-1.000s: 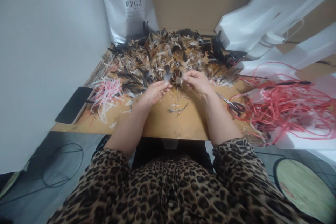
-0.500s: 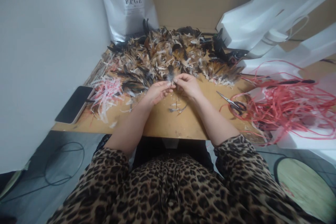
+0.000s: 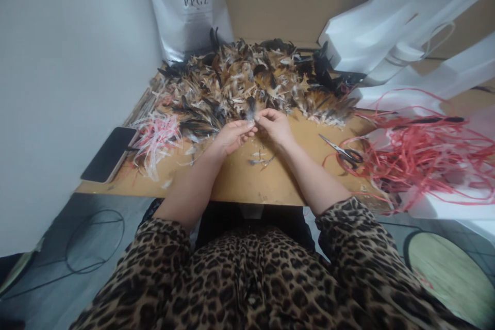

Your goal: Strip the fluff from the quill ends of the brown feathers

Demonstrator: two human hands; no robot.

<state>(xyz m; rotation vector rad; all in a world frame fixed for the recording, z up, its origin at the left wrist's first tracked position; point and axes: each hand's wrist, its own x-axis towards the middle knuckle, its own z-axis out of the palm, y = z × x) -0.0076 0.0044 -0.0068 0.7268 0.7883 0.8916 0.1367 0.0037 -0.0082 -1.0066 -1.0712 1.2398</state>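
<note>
A small dark feather (image 3: 251, 106) with a pale, fluffy base stands upright between my hands. My left hand (image 3: 236, 133) pinches its lower end between thumb and fingers. From the other side, my right hand (image 3: 273, 125) is closed with thumb and forefinger at the same base, the fingertips of both hands nearly touching. Just beyond them spreads a large heap of brown, black and cream feathers (image 3: 240, 75). A few loose feather scraps (image 3: 261, 160) lie on the wooden table (image 3: 247, 185) below my wrists.
On the left lie a phone (image 3: 109, 154) and a bunch of pink and white strips (image 3: 158, 139). Scissors (image 3: 342, 152) rest at the right beside a tangle of red ribbon (image 3: 421, 160). A silvery bag (image 3: 189, 20) stands behind the heap, white foam pieces (image 3: 359, 31) at the back right.
Both hands have shifted very slightly left, still pinched together at the feather's base. Everything else lies as before.
</note>
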